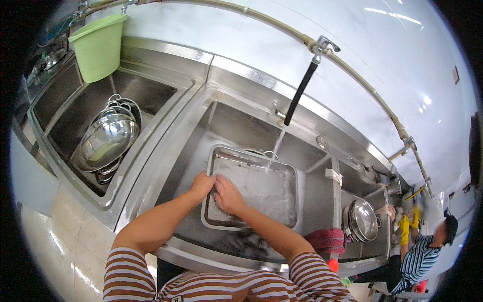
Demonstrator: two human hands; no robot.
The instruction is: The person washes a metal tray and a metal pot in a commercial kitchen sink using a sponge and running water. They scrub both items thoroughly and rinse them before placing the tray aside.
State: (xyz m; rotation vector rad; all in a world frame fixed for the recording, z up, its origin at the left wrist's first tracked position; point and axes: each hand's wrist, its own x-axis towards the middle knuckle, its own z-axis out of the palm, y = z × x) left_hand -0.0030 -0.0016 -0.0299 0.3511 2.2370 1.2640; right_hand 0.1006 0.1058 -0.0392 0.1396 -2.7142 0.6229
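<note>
A rectangular steel tray point(274, 171) sits in the middle sink basin point(221, 121), wet and foamy inside. My left hand point(202, 184) grips the tray's near left rim. My right hand point(228, 195) presses down inside the tray next to it, on something dark that I cannot make out. Water runs from a black hose point(300, 91) on the wall tap into the tray's far side.
The left basin point(60, 126) holds several stacked steel pot lids point(108, 138). A green bucket point(98, 46) stands at its far corner. A red cloth point(328, 238) lies on the sink edge at right. Further right, another person in yellow gloves point(404, 229) works beside more steel lids point(363, 219).
</note>
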